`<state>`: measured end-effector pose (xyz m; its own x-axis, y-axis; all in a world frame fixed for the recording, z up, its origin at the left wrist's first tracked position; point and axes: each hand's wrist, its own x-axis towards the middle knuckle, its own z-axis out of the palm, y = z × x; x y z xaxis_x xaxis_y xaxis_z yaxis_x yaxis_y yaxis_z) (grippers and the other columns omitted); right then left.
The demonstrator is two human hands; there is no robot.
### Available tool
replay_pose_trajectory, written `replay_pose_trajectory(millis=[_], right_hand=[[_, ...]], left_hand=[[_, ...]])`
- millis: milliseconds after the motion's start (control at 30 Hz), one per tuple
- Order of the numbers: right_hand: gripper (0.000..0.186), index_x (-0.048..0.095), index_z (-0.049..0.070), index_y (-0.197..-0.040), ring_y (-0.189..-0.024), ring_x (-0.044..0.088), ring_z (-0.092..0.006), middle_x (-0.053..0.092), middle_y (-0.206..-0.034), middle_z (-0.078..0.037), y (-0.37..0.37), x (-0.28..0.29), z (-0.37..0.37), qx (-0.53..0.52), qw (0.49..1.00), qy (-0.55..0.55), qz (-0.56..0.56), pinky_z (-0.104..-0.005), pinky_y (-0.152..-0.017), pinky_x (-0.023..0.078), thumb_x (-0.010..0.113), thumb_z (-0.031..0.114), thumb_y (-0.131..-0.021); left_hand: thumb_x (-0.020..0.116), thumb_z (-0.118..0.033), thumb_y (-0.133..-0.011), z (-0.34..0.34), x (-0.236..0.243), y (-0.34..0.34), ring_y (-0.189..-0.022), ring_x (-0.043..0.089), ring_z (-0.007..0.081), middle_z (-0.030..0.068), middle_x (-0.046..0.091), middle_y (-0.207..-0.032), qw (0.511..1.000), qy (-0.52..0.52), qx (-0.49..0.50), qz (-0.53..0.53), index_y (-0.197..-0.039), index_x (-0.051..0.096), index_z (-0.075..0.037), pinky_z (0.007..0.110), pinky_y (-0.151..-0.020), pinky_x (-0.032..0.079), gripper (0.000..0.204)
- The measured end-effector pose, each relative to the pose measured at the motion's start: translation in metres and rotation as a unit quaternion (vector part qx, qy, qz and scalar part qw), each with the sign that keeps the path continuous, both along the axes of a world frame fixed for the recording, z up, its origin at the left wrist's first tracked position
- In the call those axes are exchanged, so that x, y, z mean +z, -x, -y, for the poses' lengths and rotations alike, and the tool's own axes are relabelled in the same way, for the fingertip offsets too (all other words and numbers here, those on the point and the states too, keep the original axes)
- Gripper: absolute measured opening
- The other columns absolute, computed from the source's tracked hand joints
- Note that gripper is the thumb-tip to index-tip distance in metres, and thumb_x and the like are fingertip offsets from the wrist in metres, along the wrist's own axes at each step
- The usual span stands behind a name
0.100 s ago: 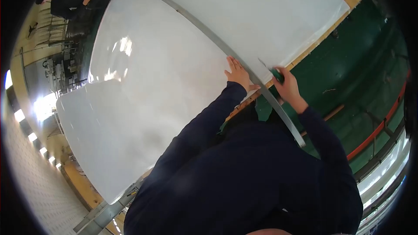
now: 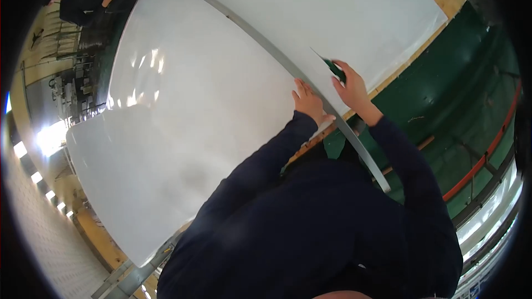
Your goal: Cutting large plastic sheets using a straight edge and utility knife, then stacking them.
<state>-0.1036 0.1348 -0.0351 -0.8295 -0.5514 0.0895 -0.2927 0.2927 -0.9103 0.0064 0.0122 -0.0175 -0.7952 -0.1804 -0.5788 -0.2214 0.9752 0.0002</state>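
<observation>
I see white sheeting (image 2: pixel 194 77) on the table (image 2: pixel 450 1), no cut I can confirm; a grey bar (image 2: pixel 360 149) overhangs the near edge. The left hand (image 2: pixel 309 104) lies beside it, thumb splayed; the right hand (image 2: pixel 353 89) has fingers curled round a green-handled knife (image 2: pixel 336 71) above the sheeting, inside that edge.

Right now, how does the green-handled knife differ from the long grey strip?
The knife is short; the grey strip runs long across the white surface. The knife has a green handle and thin blade; the strip is a grey band. The knife is held in the right hand; the strip lies on the surface. Both look slender.
</observation>
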Motion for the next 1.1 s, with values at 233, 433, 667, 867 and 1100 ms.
replay_pose_trajectory(millis=[233, 433, 667, 867, 1100], right_hand=[[0.043, 0.053, 0.012, -0.140, -0.074, 0.066, -0.0393, 0.069, -0.086, -0.020, 0.075, -0.010, 0.240, 0.041, 0.998, -0.020, -0.037, -0.0452, -0.069, 0.052, 0.058, 0.018, -0.097], [0.044, 0.053, 0.016, -0.143, -0.074, 0.066, -0.0395, 0.070, -0.083, -0.020, 0.143, -0.014, 0.438, 0.085, 0.973, -0.113, -0.182, -0.0510, -0.069, 0.052, 0.051, 0.016, -0.100], [0.046, 0.055, 0.019, -0.144, -0.081, 0.069, -0.0396, 0.073, -0.092, -0.019, 0.194, -0.028, 0.597, 0.080, 0.949, -0.170, -0.252, -0.0480, -0.073, 0.056, 0.047, 0.016, -0.099], [0.040, 0.064, 0.004, -0.131, -0.119, 0.061, -0.0399, 0.064, -0.126, -0.028, 0.225, -0.030, 0.653, 0.110, 0.968, -0.171, -0.148, -0.0457, -0.104, 0.048, 0.047, 0.014, -0.096], [0.039, 0.067, 0.005, -0.126, -0.115, 0.063, -0.0412, 0.067, -0.121, -0.027, 0.236, -0.042, 0.680, 0.151, 0.957, -0.129, -0.212, -0.0474, -0.100, 0.050, 0.047, 0.012, -0.093]], left_hand=[[0.071, -0.062, -0.079, 0.030, -0.020, -0.019, -0.146, 0.023, 0.0540, 0.0395, 0.043, -0.144, 0.990, -0.058, -0.034, -0.121, -0.134, 0.050, 0.020, 0.062, -0.111, 0.034, 0.102], [0.068, -0.048, -0.087, 0.053, -0.025, -0.026, -0.144, 0.025, 0.0572, 0.0311, 0.045, -0.149, 0.979, -0.175, -0.050, -0.089, -0.131, 0.060, 0.012, 0.061, -0.108, 0.039, 0.075], [0.056, -0.010, -0.091, -0.008, -0.076, -0.042, -0.142, 0.036, 0.0454, 0.0299, 0.041, -0.153, 0.946, -0.227, 0.155, -0.169, -0.140, 0.054, 0.005, 0.056, -0.088, 0.050, 0.051], [0.059, -0.006, -0.091, -0.066, -0.115, -0.053, -0.128, 0.057, 0.0180, 0.0073, 0.046, -0.156, 0.941, 0.263, -0.205, -0.056, -0.155, 0.038, -0.006, 0.028, -0.081, 0.054, 0.067], [0.066, -0.013, -0.090, -0.090, -0.115, -0.041, -0.138, 0.047, 0.0184, 0.0087, 0.044, -0.157, 0.983, -0.090, 0.147, -0.061, -0.160, 0.026, -0.008, 0.031, -0.089, 0.054, 0.081]])
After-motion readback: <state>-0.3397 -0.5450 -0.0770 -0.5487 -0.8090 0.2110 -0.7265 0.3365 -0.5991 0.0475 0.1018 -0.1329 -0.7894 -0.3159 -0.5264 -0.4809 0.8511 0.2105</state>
